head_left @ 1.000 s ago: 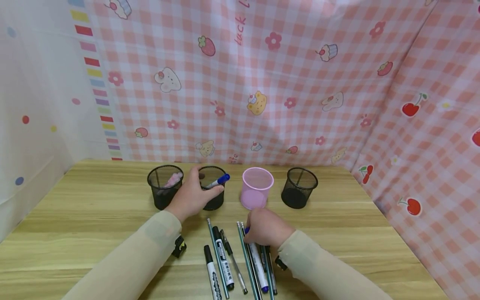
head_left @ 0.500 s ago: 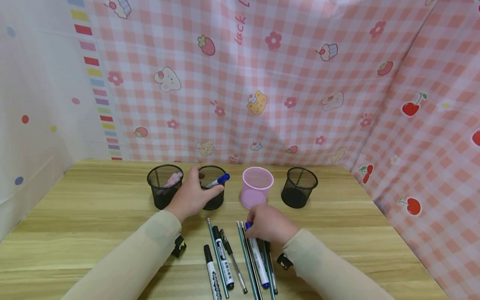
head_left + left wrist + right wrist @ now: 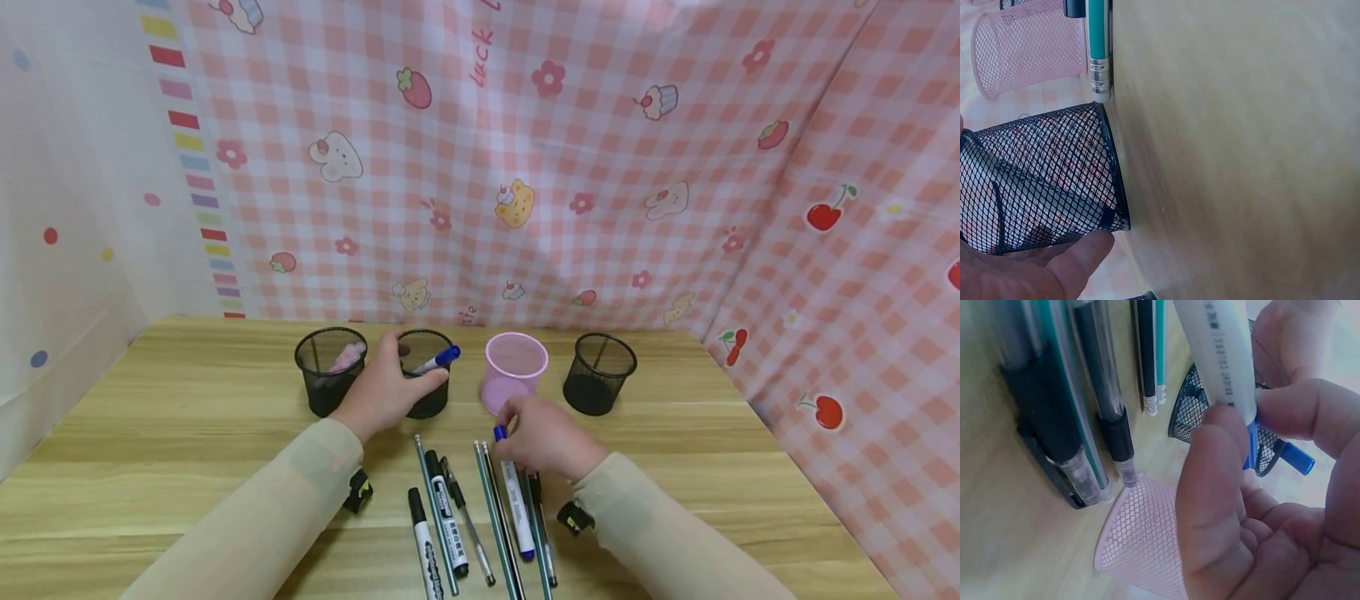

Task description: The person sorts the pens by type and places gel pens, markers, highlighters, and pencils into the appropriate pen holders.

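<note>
My right hand [image 3: 551, 437] pinches a white marker with a blue cap [image 3: 516, 504] between thumb and fingers, near the capped end. In the right wrist view the white barrel [image 3: 1222, 356] of this marker fills the top. My left hand [image 3: 382, 387] holds the second black mesh pen cup [image 3: 429, 404] from the left; its fingers go round the side, partly hidden. A blue-capped marker [image 3: 438, 361] leans inside that cup. In the left wrist view the mesh cup [image 3: 1047, 175] shows the marker through its wall, with the left fingers [image 3: 1079, 262] against it.
A pink mesh cup [image 3: 516, 358] and a black mesh cup [image 3: 597, 383] stand to the right. At left, another black cup [image 3: 326, 392] holds something pink. Black-capped markers [image 3: 447, 517], pencils [image 3: 495, 517] and pens [image 3: 467, 521] lie on the wooden table [image 3: 187, 450].
My right hand has drawn the blue-capped marker a little up the table, towards the pink cup. The left hand has stayed at the black cup.
</note>
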### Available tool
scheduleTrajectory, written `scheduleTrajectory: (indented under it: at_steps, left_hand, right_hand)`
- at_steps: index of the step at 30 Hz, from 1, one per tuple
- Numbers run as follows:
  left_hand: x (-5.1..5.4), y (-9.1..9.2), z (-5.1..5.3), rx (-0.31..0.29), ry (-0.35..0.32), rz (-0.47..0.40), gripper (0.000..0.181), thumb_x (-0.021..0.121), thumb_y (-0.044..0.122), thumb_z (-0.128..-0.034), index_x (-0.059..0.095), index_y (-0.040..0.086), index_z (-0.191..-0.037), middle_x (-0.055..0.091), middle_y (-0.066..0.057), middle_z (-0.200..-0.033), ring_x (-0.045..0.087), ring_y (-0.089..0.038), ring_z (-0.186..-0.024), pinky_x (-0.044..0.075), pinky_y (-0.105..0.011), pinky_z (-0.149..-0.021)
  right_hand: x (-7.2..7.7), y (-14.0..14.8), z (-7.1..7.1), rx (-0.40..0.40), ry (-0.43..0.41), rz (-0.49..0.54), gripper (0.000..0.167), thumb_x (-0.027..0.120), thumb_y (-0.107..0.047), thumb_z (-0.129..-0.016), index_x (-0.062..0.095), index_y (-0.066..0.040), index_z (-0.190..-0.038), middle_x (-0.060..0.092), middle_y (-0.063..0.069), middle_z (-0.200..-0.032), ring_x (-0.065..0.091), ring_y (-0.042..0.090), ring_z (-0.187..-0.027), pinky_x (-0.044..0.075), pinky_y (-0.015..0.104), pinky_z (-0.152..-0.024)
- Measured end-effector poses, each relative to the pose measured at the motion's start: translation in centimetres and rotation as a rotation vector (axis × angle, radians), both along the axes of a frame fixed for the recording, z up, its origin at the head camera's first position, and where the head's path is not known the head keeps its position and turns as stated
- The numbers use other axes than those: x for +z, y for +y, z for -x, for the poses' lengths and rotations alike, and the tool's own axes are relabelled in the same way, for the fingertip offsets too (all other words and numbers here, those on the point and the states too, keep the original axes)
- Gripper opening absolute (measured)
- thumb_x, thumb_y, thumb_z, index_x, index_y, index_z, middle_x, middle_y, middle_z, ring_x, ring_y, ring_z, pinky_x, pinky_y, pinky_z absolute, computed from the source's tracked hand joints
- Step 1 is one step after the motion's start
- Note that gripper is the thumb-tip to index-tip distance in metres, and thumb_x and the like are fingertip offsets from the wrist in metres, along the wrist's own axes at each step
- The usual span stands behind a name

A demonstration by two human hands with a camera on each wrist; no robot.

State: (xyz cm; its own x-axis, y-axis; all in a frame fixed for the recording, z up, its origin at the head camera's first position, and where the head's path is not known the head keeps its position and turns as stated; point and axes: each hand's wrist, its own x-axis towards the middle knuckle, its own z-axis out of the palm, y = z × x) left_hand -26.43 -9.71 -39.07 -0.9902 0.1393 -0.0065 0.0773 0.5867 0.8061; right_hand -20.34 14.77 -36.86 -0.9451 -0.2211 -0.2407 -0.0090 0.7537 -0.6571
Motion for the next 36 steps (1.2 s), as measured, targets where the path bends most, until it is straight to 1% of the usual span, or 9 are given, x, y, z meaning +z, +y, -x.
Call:
scheduleTrajectory:
  at_steps: [9, 16, 18, 21, 25, 30, 36]
  left_hand:
    - [0.1, 0.1, 0.1, -0.002, -0.002, -0.005, 0.109, 0.069, 0.069, -0.0913, 0.010, 0.018, -0.168, 0.037, -0.017, -0.167, 0.044, -0.043, -0.149, 0.039, -0.063, -0.120]
    - [-0.1, 0.0, 0.2, -0.002, 0.004, 0.004, 0.110, 0.069, 0.070, -0.0908, 0.010, 0.018, -0.168, 0.038, -0.017, -0.167, 0.044, -0.043, -0.149, 0.039, -0.063, -0.119]
    - [-0.1, 0.0, 0.2, -0.003, 0.005, 0.002, 0.110, 0.069, 0.070, -0.0908, 0.010, 0.018, -0.168, 0.037, -0.017, -0.167, 0.044, -0.043, -0.149, 0.039, -0.063, -0.119]
    - [-0.1, 0.0, 0.2, -0.003, 0.005, -0.002, 0.110, 0.069, 0.070, -0.0906, 0.010, 0.018, -0.168, 0.037, -0.017, -0.167, 0.044, -0.043, -0.149, 0.039, -0.063, -0.119]
    - [-0.2, 0.1, 0.2, 0.000, 0.001, -0.004, 0.110, 0.069, 0.070, -0.0904, 0.011, 0.019, -0.168, 0.037, -0.016, -0.167, 0.045, -0.042, -0.149, 0.039, -0.063, -0.119]
    - [-0.2, 0.0, 0.2, 0.001, 0.003, 0.001, 0.110, 0.069, 0.070, -0.0901, 0.012, 0.018, -0.167, 0.039, -0.017, -0.165, 0.046, -0.043, -0.148, 0.040, -0.062, -0.119]
    - [-0.2, 0.0, 0.3, 0.000, 0.003, 0.001, 0.112, 0.069, 0.072, -0.0892, 0.012, 0.017, -0.168, 0.038, -0.017, -0.166, 0.046, -0.043, -0.148, 0.040, -0.063, -0.119]
  right_hand:
    - [0.2, 0.2, 0.3, -0.010, 0.022, 0.050, 0.020, 0.079, -0.005, -0.086, 0.063, -0.009, -0.098, 0.067, 0.008, -0.081, 0.063, 0.019, -0.062, 0.053, 0.027, -0.053]
    - [0.6, 0.5, 0.3, -0.050, 0.066, 0.135, 0.019, 0.076, -0.003, -0.086, 0.065, -0.009, -0.100, 0.066, 0.007, -0.081, 0.062, 0.018, -0.061, 0.056, 0.030, -0.054]
    - [0.8, 0.6, 0.3, -0.062, 0.074, 0.173, 0.019, 0.074, -0.002, -0.085, 0.066, -0.009, -0.101, 0.066, 0.006, -0.079, 0.062, 0.017, -0.061, 0.057, 0.030, -0.055]
    - [1.0, 0.7, 0.3, -0.069, 0.075, 0.254, 0.019, 0.071, 0.000, -0.085, 0.066, -0.006, -0.103, 0.064, 0.005, -0.077, 0.059, 0.015, -0.059, 0.055, 0.028, -0.055]
    - [1.1, 0.8, 0.3, -0.076, 0.090, 0.360, 0.023, 0.069, 0.000, -0.088, 0.065, 0.000, -0.110, 0.062, 0.004, -0.076, 0.058, 0.016, -0.060, 0.054, 0.030, -0.056]
    - [1.1, 0.9, 0.4, -0.097, 0.159, 0.441, 0.023, 0.071, -0.001, -0.089, 0.064, -0.001, -0.111, 0.063, 0.004, -0.079, 0.062, 0.019, -0.064, 0.059, 0.035, -0.061]
    - [1.2, 0.5, 0.6, -0.139, 0.240, 0.571, 0.024, 0.069, 0.002, -0.090, 0.062, 0.001, -0.113, 0.065, 0.008, -0.087, 0.065, 0.019, -0.071, 0.062, 0.032, -0.066]
